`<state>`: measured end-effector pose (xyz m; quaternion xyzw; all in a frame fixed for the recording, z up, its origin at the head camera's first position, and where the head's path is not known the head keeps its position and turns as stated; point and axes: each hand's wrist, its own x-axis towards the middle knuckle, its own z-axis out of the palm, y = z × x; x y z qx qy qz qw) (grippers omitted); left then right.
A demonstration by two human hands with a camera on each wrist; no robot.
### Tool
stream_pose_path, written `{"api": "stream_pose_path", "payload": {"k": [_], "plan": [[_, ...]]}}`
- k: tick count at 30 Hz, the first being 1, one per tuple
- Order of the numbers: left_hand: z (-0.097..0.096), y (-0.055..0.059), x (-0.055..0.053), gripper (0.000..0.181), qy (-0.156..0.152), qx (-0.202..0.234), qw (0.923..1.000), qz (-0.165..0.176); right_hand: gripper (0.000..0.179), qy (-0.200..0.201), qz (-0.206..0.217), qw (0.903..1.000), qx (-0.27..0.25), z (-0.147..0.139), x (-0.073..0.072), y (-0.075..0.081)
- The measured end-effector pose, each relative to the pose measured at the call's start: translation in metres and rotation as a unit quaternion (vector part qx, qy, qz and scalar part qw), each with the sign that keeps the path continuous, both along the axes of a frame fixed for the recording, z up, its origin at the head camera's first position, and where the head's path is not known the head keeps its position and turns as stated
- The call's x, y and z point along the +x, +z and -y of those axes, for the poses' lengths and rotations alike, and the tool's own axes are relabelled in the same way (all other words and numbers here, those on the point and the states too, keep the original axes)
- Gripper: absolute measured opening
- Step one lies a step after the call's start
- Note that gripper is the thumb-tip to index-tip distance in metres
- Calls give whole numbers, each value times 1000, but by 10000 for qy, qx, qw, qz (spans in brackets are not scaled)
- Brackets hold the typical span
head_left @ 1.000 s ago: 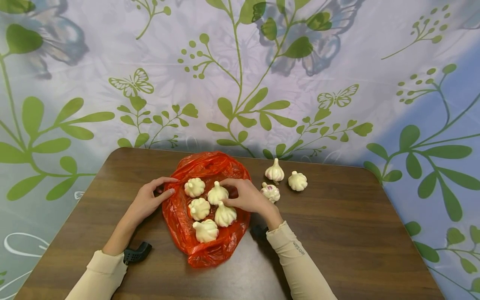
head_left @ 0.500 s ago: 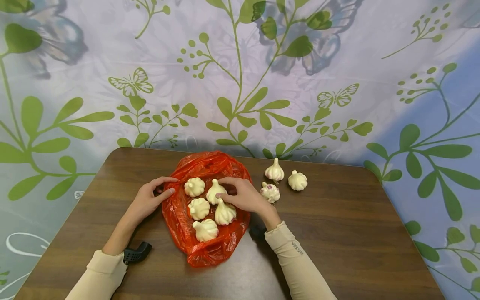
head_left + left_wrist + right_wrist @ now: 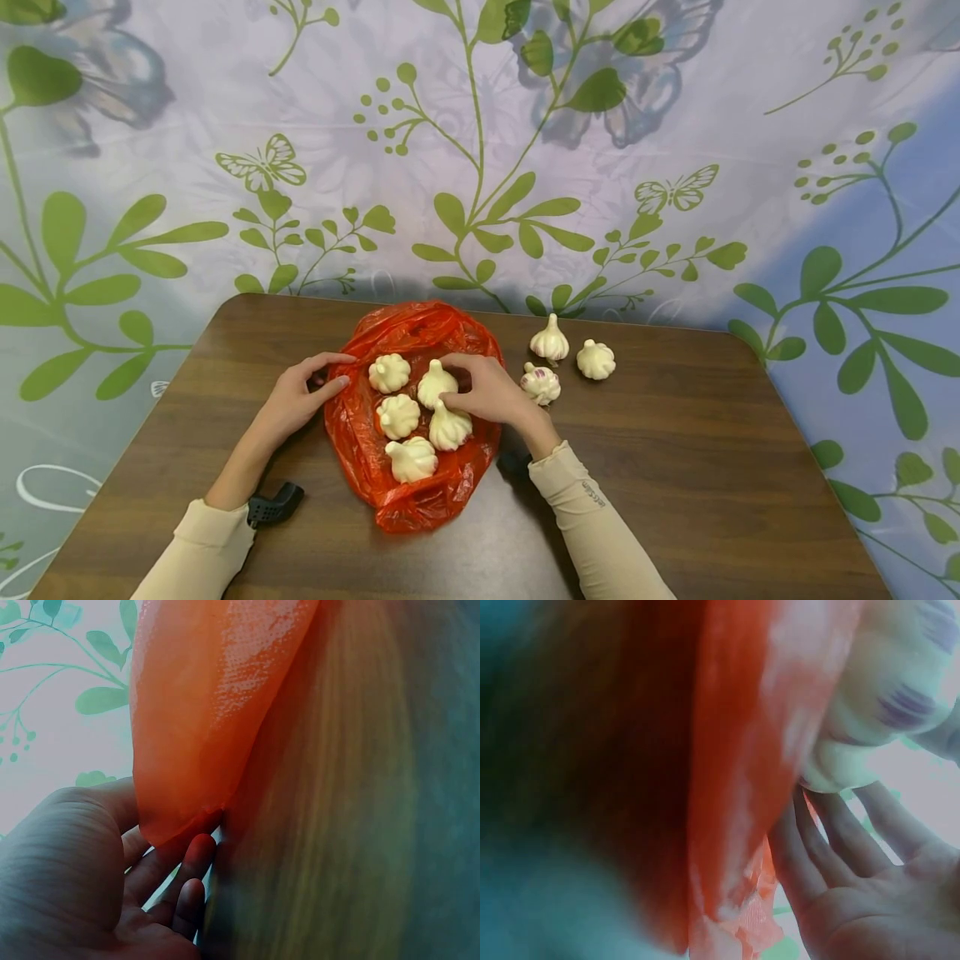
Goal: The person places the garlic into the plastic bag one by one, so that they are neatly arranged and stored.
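Note:
A red plastic bag (image 3: pixel 352 450) lies spread with its mouth up, holding several white garlic bulbs. My right hand (image 3: pixel 495 393) reaches over the bag's right side and grips one garlic bulb (image 3: pixel 437 383) between thumb and fingers. The right wrist view shows a purple-streaked garlic bulb (image 3: pixel 892 697) at those fingertips. Just below the thumb sits another garlic bulb (image 3: pixel 451 427). At the bag's left rim, my left hand (image 3: pixel 292 396) holds the plastic between thumb and fingers. In the left wrist view, a red fold of the bag (image 3: pixel 202 735) partly covers its fingers.
Three more garlic bulbs stand outside the bag to the right: one upright (image 3: pixel 550 340), one at its right (image 3: pixel 596 360) and a purple-marked one (image 3: pixel 541 384) by the right wrist. The brown wooden table (image 3: pixel 675 467) meets a leaf-patterned backdrop (image 3: pixel 480 150) behind.
The garlic bulb in the right hand shifted slightly left, then back right, staying inside the bag. The left hand and the bag have kept their places.

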<state>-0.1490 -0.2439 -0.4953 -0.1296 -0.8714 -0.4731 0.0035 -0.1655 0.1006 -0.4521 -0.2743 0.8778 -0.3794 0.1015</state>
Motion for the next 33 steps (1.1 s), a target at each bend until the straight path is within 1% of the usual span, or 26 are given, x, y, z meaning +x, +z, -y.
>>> {"api": "stream_pose_path", "payload": {"k": [3, 7, 10, 13, 18, 22, 27, 33], "plan": [[0, 0, -1, 33, -4, -17, 10000, 0, 53, 6, 71, 10000, -46, -1, 0, 0], [0, 0, -2, 33, 0, -55, 10000, -3, 57, 172, 296, 9990, -283, -1, 1, 1], [0, 0, -2, 33, 5, -61, 10000, 2, 53, 236, 442, 9977, -455, 0, 2, 2], [0, 0, -2, 33, -1, -62, 10000, -11, 46, 143, 403, 9979, -488, 2, 3, 3], [0, 0, -2, 33, -12, -44, 10000, -20, 39, -106, 129, 9985, -528, 4, 5, 5], [0, 0, -2, 32, -14, -57, 10000, -42, 37, -381, -217, 9976, -536, 4, 9, 10], [0, 0, -2, 32, -5, -68, 10000, -50, 38, -737, -551, 9939, -603, 2, 13, 19], [1, -1, -2, 32, 6, -64, 10000, -55, 32, -1081, -894, 9872, -764, -10, 16, 26]]}}
